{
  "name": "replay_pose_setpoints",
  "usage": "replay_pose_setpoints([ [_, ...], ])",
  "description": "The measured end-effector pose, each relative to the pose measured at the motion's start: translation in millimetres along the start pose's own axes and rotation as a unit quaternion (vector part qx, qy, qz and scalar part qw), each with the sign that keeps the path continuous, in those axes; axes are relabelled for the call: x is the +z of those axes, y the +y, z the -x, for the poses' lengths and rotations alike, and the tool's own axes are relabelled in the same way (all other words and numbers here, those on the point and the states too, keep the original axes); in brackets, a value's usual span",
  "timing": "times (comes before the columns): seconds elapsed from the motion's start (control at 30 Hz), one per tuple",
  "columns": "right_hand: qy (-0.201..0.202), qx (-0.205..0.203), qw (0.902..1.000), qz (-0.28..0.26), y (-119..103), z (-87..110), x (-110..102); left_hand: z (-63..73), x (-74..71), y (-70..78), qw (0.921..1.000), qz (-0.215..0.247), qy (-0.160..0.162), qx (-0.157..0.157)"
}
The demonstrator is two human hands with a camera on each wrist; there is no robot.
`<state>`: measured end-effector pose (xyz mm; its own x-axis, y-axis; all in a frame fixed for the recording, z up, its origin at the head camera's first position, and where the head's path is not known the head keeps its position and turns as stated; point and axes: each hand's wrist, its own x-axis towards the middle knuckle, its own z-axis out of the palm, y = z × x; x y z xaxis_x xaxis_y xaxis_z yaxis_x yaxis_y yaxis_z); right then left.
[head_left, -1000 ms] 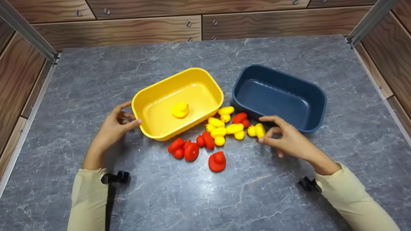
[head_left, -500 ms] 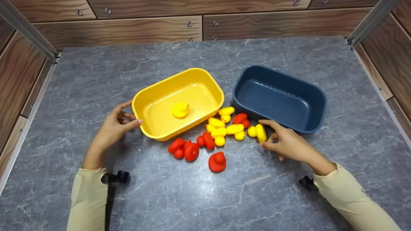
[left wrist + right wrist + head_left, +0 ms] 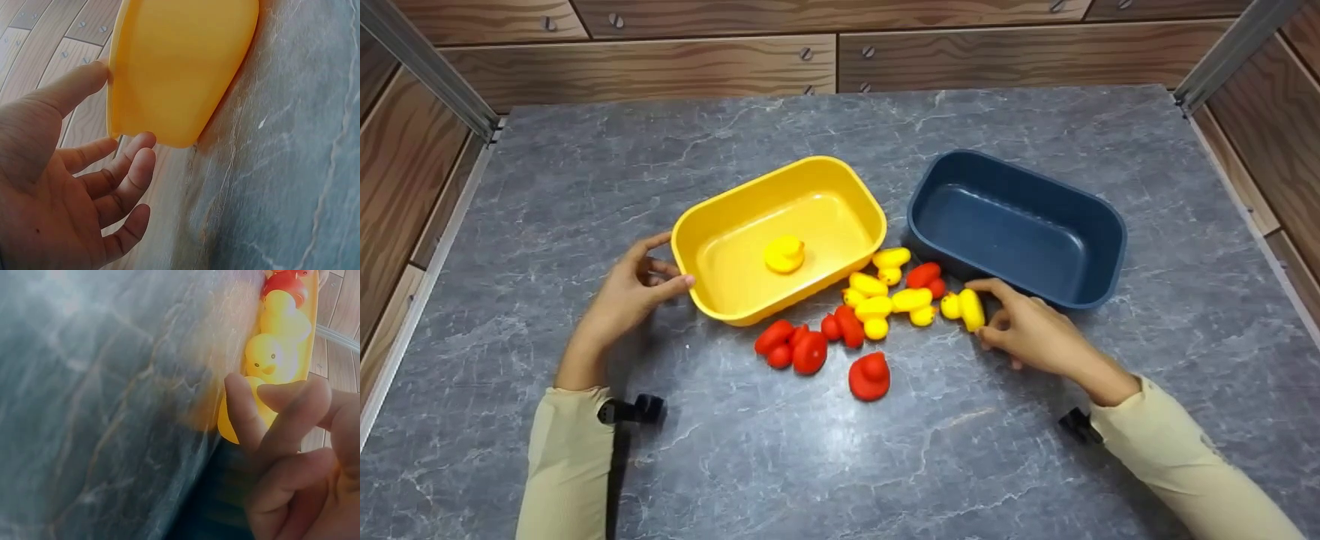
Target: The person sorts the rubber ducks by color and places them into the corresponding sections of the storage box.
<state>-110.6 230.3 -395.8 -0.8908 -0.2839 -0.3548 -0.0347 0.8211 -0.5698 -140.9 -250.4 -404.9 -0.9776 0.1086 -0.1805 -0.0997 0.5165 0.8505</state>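
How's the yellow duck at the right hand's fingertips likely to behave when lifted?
The yellow duck looks smooth, so it may slip from a light pinch. Lying tipped over, its rounded body might roll if nudged.

Behind the table (image 3: 780, 465), its grey top veined like marble, I see a back wall (image 3: 660, 71) of brown wood-grain planks dotted with screws (image 3: 868, 52); the left wall (image 3: 405, 165) and right wall (image 3: 1275, 127) match it, a slanting metal post (image 3: 435, 71) fills each far corner, and a white glare (image 3: 847, 435) shines on the near tabletop
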Motion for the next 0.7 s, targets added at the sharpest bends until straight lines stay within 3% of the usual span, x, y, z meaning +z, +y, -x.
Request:
replay_pose_setpoints([
  [0.3,0.01,-0.012,0.9994,-0.031,-0.2,6.2,0.2,-0.2,0.1,1.3,1.0,-0.007,-0.001,-0.005],
  [0.7,0.04,-0.085,0.9891,-0.113,3.5,13.8,-4.5,-0.5,0.1,0.6,1.0,-0.002,0.0,-0.006],
])
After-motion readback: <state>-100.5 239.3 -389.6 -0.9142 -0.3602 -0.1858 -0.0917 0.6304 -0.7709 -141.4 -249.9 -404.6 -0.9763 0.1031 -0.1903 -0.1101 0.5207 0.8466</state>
